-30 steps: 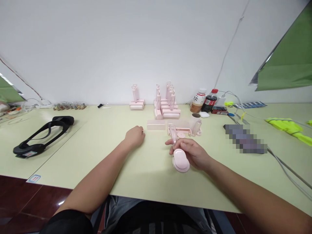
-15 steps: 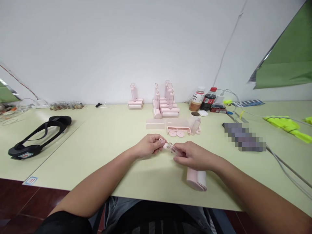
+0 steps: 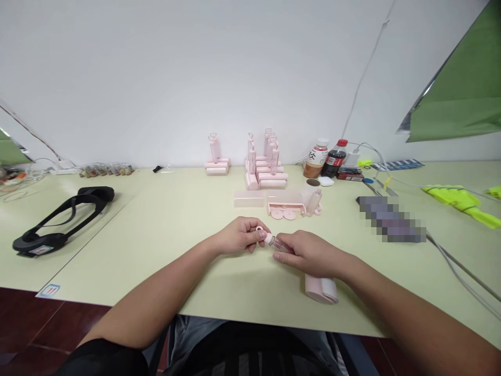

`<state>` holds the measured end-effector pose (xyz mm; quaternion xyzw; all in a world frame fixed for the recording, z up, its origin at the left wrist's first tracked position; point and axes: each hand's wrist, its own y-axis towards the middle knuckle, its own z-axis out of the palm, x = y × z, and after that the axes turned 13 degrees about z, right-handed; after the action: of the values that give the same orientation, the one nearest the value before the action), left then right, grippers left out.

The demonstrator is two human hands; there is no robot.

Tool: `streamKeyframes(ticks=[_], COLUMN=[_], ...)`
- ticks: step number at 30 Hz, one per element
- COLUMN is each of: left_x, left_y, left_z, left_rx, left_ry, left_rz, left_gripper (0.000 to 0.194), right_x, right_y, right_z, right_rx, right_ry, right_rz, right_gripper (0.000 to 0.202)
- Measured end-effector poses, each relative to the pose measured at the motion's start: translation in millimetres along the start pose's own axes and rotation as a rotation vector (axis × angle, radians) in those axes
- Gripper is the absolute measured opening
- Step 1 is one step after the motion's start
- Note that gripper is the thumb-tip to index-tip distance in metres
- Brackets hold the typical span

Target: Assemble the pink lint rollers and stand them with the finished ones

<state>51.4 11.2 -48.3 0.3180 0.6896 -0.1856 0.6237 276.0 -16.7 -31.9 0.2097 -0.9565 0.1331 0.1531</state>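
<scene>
My left hand (image 3: 245, 235) is closed, pinching a small pink cap with a ring-shaped loop (image 3: 268, 238). Opposite it, my right hand (image 3: 307, 253) wraps round a clear pinkish tube handle (image 3: 278, 243). The cap sits against the open threaded end of the tube; how far it is seated I cannot tell. Below my right wrist a pink and white roller (image 3: 321, 290) shows in part, its upper end hidden by the hand. Whether it joins the tube is hidden too.
Behind my hands lie clear covers (image 3: 249, 199), a pink tray (image 3: 287, 208), pink discs (image 3: 284, 214) and an upright clear tube (image 3: 313, 202). Assembled pink rollers (image 3: 270, 177) stand near the wall. Two drink bottles (image 3: 334, 158), a pixelated object (image 3: 391, 219) and a black headset (image 3: 64, 219) flank them.
The cap and the tube's end have come together, where a small gap showed before. The pink and white roller has shifted slightly right with my right hand.
</scene>
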Motion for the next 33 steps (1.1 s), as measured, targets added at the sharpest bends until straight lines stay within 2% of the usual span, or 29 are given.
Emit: streamKeyframes(ticks=[5, 11, 17, 21, 24, 26, 30, 31, 33], left_x=[-4.5, -0.9, 2.7, 3.8, 5.7, 6.1, 3.6, 3.0, 2.6], left_y=[-3.3, -3.8, -1.9, -0.5, 0.2, 0.3, 0.9, 1.5, 3.3], left_z=[-2.1, -1.2, 6.3, 15.5, 18.4, 17.6, 16.0, 16.4, 18.2], left_rx=[0.115, 0.175, 0.112, 0.041, 0.036, 0.054, 0.093, 0.079, 0.014], left_ry=[0.214, 0.277, 0.274, 0.368, 0.379, 0.378, 0.470, 0.477, 0.436], left_rz=[-0.030, -0.007, -0.015, -0.022, 0.005, 0.078, 0.255, 0.265, 0.226], left_gripper=[0.044, 0.043, 0.041, 0.038, 0.037, 0.035, 0.033, 0.034, 0.038], right_x=[0.5, 3.4, 3.9, 2.2, 1.6, 0.4, -2.7, -2.6, -0.4], right_y=[0.5, -0.5, -1.4, 0.2, 0.4, -1.2, -6.8, -7.9, -9.0], right_z=[1.9, 3.2, 2.9, 3.7, 0.4, -4.7, -15.4, -16.6, -16.6], right_rx=[0.010, 0.033, 0.001, -0.001, 0.010, 0.061, 0.349, 0.379, 0.284], right_ry=[-0.061, -0.104, -0.142, -0.162, -0.135, -0.039, 0.307, 0.345, 0.271], right_rz=[0.023, 0.017, 0.045, 0.051, 0.060, 0.046, 0.031, 0.040, 0.069], right_gripper=[0.038, 0.038, 0.037, 0.038, 0.038, 0.039, 0.040, 0.040, 0.040])
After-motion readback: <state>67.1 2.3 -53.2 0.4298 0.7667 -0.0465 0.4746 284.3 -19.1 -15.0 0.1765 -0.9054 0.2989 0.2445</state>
